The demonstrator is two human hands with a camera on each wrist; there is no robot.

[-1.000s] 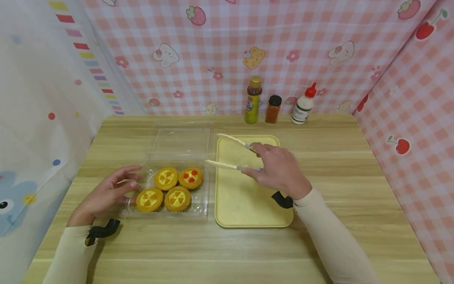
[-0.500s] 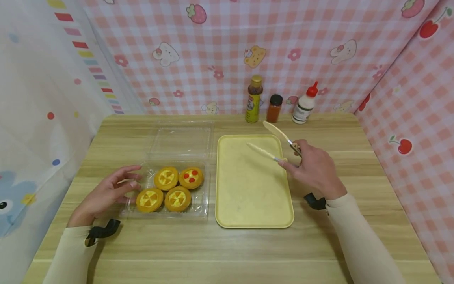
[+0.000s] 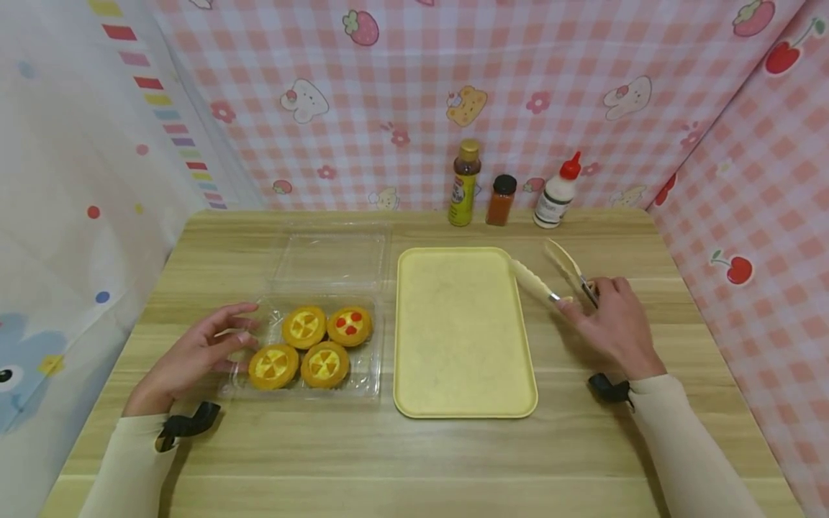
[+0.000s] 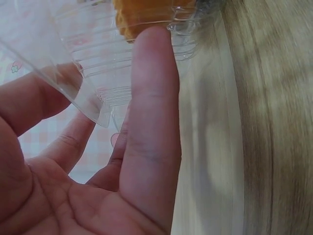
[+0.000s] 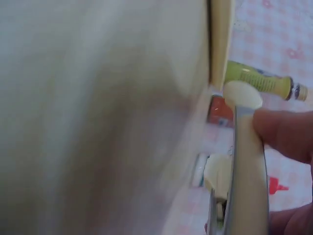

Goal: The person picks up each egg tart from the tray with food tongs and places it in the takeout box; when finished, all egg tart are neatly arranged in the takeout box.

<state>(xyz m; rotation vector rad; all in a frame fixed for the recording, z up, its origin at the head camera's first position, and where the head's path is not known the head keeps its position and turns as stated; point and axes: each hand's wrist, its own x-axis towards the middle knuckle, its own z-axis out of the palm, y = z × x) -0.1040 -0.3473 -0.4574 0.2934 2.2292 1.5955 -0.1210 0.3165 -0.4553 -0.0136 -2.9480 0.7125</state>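
My right hand (image 3: 615, 324) holds a pair of tongs (image 3: 532, 279) with cream tips and metal arms, right of the yellow tray (image 3: 463, 331). The two tips are spread apart, with nothing between them. In the right wrist view a tongs arm (image 5: 249, 171) lies by the thumb. My left hand (image 3: 201, 352), its fingers loosely spread, is at the left edge of the clear plastic box (image 3: 365, 378). In the left wrist view a straight finger (image 4: 151, 107) touches the box wall. Several tarts sit in the box, one tart (image 3: 350, 326) with red dots, the others with yellow wedges.
The box's clear lid (image 3: 333, 257) lies folded back behind it. Along the rear edge stand a yellow-green bottle (image 3: 463, 191), a small orange-red jar (image 3: 501, 201) with a black cap and a white bottle (image 3: 554, 201) with a red nozzle. Patterned cloth hangs behind and at the sides.
My right hand has moved right with the tongs, from over the box's edge and tray to the table right of the tray. My left hand and the tarts have stayed put.
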